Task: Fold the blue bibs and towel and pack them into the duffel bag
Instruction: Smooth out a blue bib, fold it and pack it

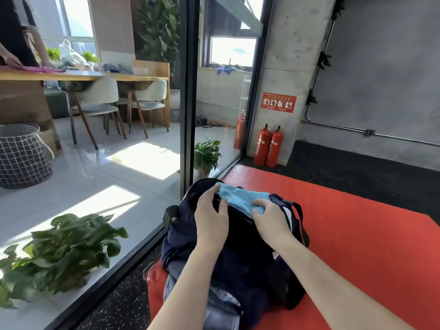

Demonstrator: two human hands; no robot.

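Red mat (357,234) under duffel bag (181,241)

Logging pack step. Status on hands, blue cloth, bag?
Left hand and right hand both grip folded blue cloth. Cloth sits over open mouth of navy duffel bag, not yet inside. Nothing blocking the opening.

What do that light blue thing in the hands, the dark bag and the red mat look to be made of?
Blue cloth: soft matte knit or terry, judging by its limp folds and fine texture. Duffel bag: navy woven synthetic, perhaps nylon, with slack creases and a slight sheen. Red mat: smooth, faintly glossy, perhaps vinyl-covered foam.
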